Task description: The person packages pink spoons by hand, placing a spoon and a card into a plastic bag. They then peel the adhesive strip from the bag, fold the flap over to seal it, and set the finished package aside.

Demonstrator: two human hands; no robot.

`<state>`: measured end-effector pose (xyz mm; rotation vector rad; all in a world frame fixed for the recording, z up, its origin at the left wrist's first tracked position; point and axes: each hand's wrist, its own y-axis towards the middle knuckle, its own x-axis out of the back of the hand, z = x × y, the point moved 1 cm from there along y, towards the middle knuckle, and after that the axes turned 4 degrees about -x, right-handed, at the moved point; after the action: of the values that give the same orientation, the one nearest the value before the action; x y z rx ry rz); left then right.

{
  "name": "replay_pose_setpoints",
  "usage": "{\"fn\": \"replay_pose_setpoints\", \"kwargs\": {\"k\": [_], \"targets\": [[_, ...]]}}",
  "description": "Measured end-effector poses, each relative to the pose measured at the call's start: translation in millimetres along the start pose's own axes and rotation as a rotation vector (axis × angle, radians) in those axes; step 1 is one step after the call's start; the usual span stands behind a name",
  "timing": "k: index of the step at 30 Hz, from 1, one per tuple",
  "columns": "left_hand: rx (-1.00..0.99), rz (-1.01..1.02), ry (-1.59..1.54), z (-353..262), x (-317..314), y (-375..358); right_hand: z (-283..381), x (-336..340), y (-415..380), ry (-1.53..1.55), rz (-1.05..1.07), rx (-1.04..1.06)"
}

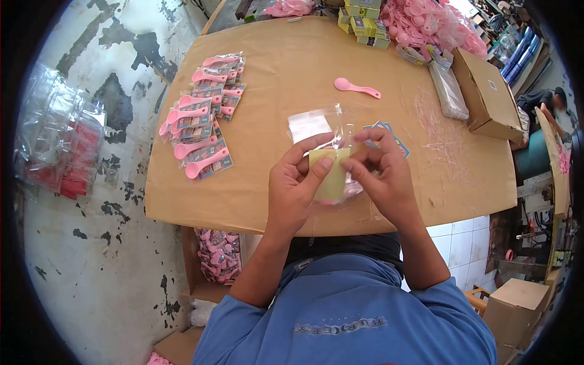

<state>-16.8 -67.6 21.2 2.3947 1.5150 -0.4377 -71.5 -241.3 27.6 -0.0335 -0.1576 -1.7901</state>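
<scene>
My left hand (298, 182) pinches a pale yellow card (329, 175) between thumb and fingers near the table's front edge. Clear plastic (339, 125) rises above the card, and a bit of pink shows below it. My right hand (387, 173) has its curled fingers and thumb at the packet's right edge, closed on the clear plastic bag. Beyond my hands lie a stack of white-looking plastic bags (309, 126) and blue printed cards (395, 139), partly covered by my right hand. A single pink spoon (358, 88) rests farther back.
Packed pink spoons with cards (204, 115) lie in piles at the table's left. Several yellow card stacks (369, 30), a heap of pink spoons (420, 24) and a cardboard box (486, 91) stand at the back right. Plastic strips (438, 134) litter the right side.
</scene>
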Motion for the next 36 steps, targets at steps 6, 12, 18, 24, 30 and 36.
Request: {"fn": "replay_pose_setpoints", "kwargs": {"k": [6,12,18,24,30,36], "targets": [[-0.060,0.041,0.118,-4.6,-6.4,-6.9,19.8,3.6,17.9,-0.630,-0.308,0.680],[-0.095,0.102,0.328,2.9,-0.4,-11.8,24.0,-9.9,27.7,-0.734,-0.345,0.795],[-0.009,0.175,0.513,-12.1,-2.0,-16.3,20.4,-5.2,29.2,-0.718,-0.328,0.789],[-0.006,0.220,0.292,-5.6,-1.9,-13.5,22.9,9.1,26.3,-0.542,-0.379,0.633],[0.012,0.069,0.067,-12.6,-0.8,-11.4,19.1,54.2,33.4,0.130,-0.539,0.483],[-0.166,-0.010,-0.010,-0.1,3.8,-3.6,4.3,72.0,16.5,0.296,-0.093,0.410]]}}
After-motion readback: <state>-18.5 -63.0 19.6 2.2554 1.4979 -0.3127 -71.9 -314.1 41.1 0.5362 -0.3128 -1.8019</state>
